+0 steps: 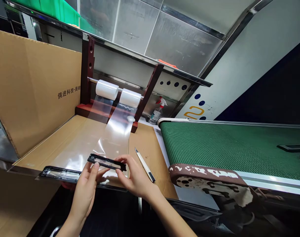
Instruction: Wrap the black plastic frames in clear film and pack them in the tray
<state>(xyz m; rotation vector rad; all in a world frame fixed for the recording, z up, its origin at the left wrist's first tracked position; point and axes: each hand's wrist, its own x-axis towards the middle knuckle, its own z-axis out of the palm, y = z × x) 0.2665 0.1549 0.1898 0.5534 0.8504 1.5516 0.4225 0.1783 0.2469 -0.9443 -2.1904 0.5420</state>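
At far left, a black plastic frame [60, 174] lies on clear film [76, 151] over cardboard [36, 85], its right end hidden behind the left hand [86, 187]. That hand's thumb [96, 168] rises beneath the left end of a second black frame [107, 162]; the other fingers are largely hidden, so their grip is hard to make out. The right hand [136, 176] pinches the frame's right end between thumb and fingers. Just beside it lies a white utility knife [145, 165]. Further right runs a green conveyor belt [226, 144].

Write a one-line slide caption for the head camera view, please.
Left hand and right hand hold a black plastic frame over clear film on cardboard, a utility knife nearby.
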